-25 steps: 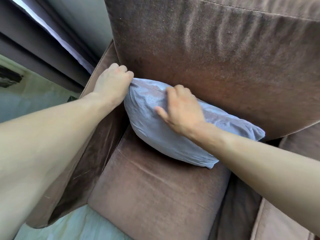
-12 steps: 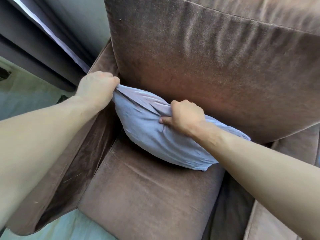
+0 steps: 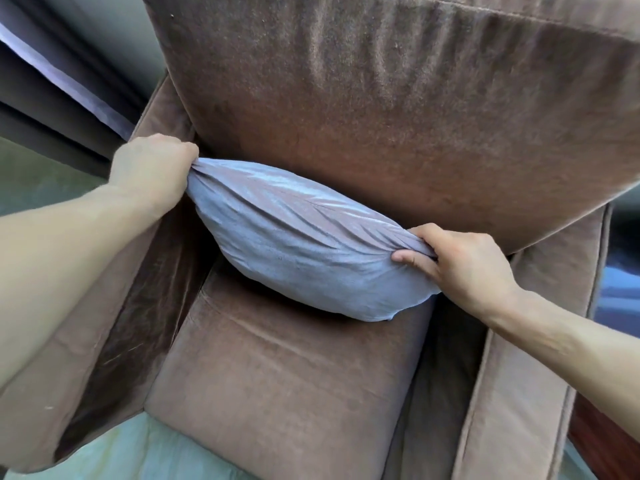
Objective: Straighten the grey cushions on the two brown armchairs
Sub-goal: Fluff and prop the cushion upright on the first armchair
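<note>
A grey cushion (image 3: 294, 244) lies across the back of a brown armchair's seat (image 3: 284, 386), leaning against the tall backrest (image 3: 398, 116). My left hand (image 3: 152, 168) is closed on the cushion's upper left corner, beside the left armrest. My right hand (image 3: 464, 265) pinches the cushion's right corner, near the right armrest. The fabric is pulled taut between the two hands, with creases running along its length. Only one armchair is in view.
The left armrest (image 3: 104, 327) and right armrest (image 3: 512, 393) close in the seat. Dark curtains (image 3: 69, 64) hang behind on the left. Pale floor (image 3: 138, 459) shows at the chair's front edge.
My right hand has moved from the cushion's middle top edge to its right corner. The left hand kept its corner. The cushion is now stretched out between both hands, and the view shifted right.
</note>
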Action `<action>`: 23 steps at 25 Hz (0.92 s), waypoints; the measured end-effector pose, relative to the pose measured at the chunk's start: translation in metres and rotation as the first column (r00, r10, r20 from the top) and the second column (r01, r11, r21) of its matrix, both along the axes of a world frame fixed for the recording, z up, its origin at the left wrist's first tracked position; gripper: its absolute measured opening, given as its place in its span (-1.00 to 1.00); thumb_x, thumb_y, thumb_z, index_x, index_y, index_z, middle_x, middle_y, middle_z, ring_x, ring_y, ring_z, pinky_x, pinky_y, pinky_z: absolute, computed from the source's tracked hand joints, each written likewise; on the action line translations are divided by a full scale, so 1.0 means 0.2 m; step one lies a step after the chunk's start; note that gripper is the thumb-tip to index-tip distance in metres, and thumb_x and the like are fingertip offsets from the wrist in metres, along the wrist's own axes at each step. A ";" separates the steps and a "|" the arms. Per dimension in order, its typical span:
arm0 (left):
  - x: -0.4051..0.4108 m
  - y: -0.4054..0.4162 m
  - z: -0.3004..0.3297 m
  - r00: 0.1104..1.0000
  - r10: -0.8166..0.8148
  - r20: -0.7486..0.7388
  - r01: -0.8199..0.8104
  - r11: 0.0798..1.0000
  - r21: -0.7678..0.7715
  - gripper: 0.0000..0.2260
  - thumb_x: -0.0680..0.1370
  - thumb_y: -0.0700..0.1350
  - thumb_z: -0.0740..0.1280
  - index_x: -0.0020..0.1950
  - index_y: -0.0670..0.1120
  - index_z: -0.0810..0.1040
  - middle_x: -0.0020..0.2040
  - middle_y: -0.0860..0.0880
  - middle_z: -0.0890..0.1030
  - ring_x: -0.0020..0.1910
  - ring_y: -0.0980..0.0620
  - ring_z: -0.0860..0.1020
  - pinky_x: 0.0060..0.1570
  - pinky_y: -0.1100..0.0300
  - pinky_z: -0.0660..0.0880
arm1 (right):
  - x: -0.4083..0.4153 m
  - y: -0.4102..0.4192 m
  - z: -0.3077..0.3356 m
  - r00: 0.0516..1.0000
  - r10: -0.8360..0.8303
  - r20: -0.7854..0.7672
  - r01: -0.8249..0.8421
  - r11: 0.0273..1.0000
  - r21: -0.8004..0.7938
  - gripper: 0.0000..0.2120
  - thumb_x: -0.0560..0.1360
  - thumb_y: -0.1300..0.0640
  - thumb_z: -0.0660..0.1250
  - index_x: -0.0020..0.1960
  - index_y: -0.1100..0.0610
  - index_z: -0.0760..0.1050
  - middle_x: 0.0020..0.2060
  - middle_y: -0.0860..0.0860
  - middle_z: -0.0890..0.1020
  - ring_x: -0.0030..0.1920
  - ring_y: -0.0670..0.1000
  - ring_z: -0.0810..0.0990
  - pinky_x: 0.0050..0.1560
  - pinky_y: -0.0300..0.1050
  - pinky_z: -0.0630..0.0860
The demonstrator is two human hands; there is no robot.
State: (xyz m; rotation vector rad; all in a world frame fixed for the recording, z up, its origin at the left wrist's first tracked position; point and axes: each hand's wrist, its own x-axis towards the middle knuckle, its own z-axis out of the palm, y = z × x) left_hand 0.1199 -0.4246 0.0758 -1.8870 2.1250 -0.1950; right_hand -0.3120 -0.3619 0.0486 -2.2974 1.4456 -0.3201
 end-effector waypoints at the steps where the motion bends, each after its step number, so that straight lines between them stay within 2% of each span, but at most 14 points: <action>1: 0.01 -0.02 0.01 1.000 0.014 0.006 -0.014 1.000 -0.001 -0.86 0.45 -0.33 0.31 -0.04 -0.21 0.61 -0.18 -0.27 0.60 -0.16 -0.37 0.59 -0.29 -0.09 0.43 | 0.00 -0.01 0.01 0.997 0.002 0.081 -0.001 1.000 -0.011 -0.57 0.49 -0.27 0.33 0.09 0.05 0.66 -0.22 -0.07 0.74 -0.25 0.04 0.71 -0.30 -0.05 0.60; 2: 0.04 -0.03 0.02 1.000 0.017 0.014 -0.018 1.000 0.011 -0.85 0.45 -0.33 0.32 -0.03 -0.20 0.61 -0.17 -0.27 0.60 -0.16 -0.37 0.59 -0.29 -0.08 0.42 | -0.01 -0.01 0.01 0.988 0.011 0.156 -0.014 1.000 0.014 -0.59 0.48 -0.26 0.39 0.10 0.05 0.68 -0.23 -0.08 0.74 -0.26 -0.01 0.70 -0.28 -0.08 0.59; 4: 0.10 -0.05 0.05 0.999 -0.017 0.031 0.015 0.999 0.049 -0.81 0.42 -0.34 0.33 0.00 -0.17 0.61 -0.16 -0.25 0.60 -0.17 -0.35 0.59 -0.31 -0.04 0.42 | -0.05 0.00 0.02 0.970 0.036 0.242 -0.057 0.995 0.082 -0.62 0.48 -0.19 0.48 0.16 0.04 0.69 -0.18 -0.11 0.76 -0.20 -0.12 0.67 -0.20 -0.28 0.53; 6: 0.13 -0.05 0.06 0.997 -0.067 0.039 0.064 0.995 0.074 -0.80 0.41 -0.35 0.33 -0.02 -0.16 0.59 -0.18 -0.22 0.59 -0.19 -0.34 0.59 -0.34 0.00 0.39 | -0.11 0.00 0.03 0.967 0.023 0.252 -0.050 0.993 0.103 -0.67 0.51 -0.06 0.48 0.21 0.07 0.69 -0.08 -0.15 0.75 -0.03 -0.21 0.65 -0.11 -0.45 0.49; 8: 0.12 -0.04 0.05 0.997 -0.071 0.035 0.069 0.995 0.070 -0.84 0.42 -0.35 0.33 -0.05 -0.17 0.58 -0.20 -0.22 0.58 -0.21 -0.34 0.58 -0.36 0.00 0.38 | -0.15 0.00 0.04 0.960 -0.011 0.281 -0.018 0.995 0.101 -0.69 0.50 0.03 0.45 0.21 0.11 0.69 -0.01 -0.14 0.74 0.02 -0.39 0.61 -0.02 -0.57 0.44; 9: 0.12 -0.03 0.05 0.998 -0.051 0.028 0.050 0.997 0.055 -0.84 0.42 -0.35 0.32 -0.05 -0.17 0.58 -0.21 -0.22 0.58 -0.22 -0.34 0.58 -0.36 -0.02 0.39 | -0.17 0.00 0.05 0.953 -0.026 0.301 -0.004 0.995 0.099 -0.70 0.49 0.06 0.45 0.19 0.13 0.69 0.00 -0.14 0.73 0.02 -0.49 0.58 0.01 -0.59 0.43; 11: 0.13 -0.02 0.04 1.000 -0.029 -0.005 0.029 1.000 0.008 -0.81 0.42 -0.36 0.31 -0.04 -0.17 0.60 -0.21 -0.23 0.59 -0.22 -0.35 0.57 -0.34 -0.06 0.43 | -0.18 0.02 0.07 0.944 -0.048 0.326 0.024 0.997 0.080 -0.72 0.47 0.10 0.47 0.15 0.15 0.70 0.00 -0.27 0.67 0.01 -0.59 0.52 0.03 -0.61 0.42; 14: 0.14 -0.01 0.06 0.999 -0.029 -0.014 0.028 0.999 -0.025 -0.81 0.41 -0.37 0.31 -0.03 -0.18 0.59 -0.19 -0.24 0.59 -0.20 -0.36 0.57 -0.31 -0.10 0.45 | -0.15 0.05 0.09 0.921 -0.080 0.382 0.048 0.995 0.092 -0.75 0.47 0.09 0.48 0.14 0.05 0.67 -0.05 -0.60 0.55 0.01 -0.56 0.55 0.04 -0.58 0.45; 16: 0.13 0.00 0.07 0.999 -0.033 -0.020 0.032 0.999 -0.034 -0.83 0.42 -0.34 0.29 -0.05 -0.19 0.59 -0.19 -0.25 0.59 -0.18 -0.36 0.57 -0.30 -0.12 0.46 | -0.13 0.03 0.08 0.913 -0.124 0.388 0.092 0.991 0.099 -0.78 0.50 0.07 0.46 0.13 0.07 0.69 -0.06 -0.70 0.51 0.00 -0.54 0.56 0.04 -0.57 0.45; 19: 0.05 -0.02 0.04 1.000 -0.011 -0.014 0.010 0.999 -0.033 -0.84 0.43 -0.32 0.31 -0.03 -0.22 0.61 -0.17 -0.28 0.60 -0.16 -0.38 0.57 -0.25 -0.13 0.46 | -0.11 -0.03 0.04 0.918 -0.207 0.338 0.161 0.974 0.159 -0.74 0.51 0.04 0.48 0.15 0.11 0.70 -0.11 -0.62 0.57 -0.03 -0.55 0.55 0.03 -0.60 0.40; 21: -0.03 -0.03 0.02 1.000 -0.004 -0.026 0.003 0.999 -0.044 -0.72 0.40 -0.31 0.33 0.09 -0.24 0.61 -0.07 -0.33 0.62 -0.08 -0.40 0.56 -0.11 -0.18 0.48 | -0.12 -0.05 0.04 0.907 -0.269 0.324 0.204 0.954 0.222 -0.63 0.46 -0.07 0.48 0.21 0.07 0.66 -0.07 -0.42 0.65 0.00 -0.52 0.55 0.07 -0.59 0.39; 23: -0.16 -0.01 0.01 0.992 -0.054 -0.113 0.047 0.997 -0.061 -0.60 0.39 -0.26 0.28 0.22 -0.24 0.58 0.06 -0.32 0.62 0.05 -0.40 0.56 0.10 -0.24 0.47 | -0.15 -0.03 0.03 0.859 -0.386 0.337 0.282 0.905 0.318 -0.56 0.42 -0.07 0.53 0.25 0.02 0.60 0.02 -0.30 0.64 0.02 -0.50 0.55 0.07 -0.59 0.40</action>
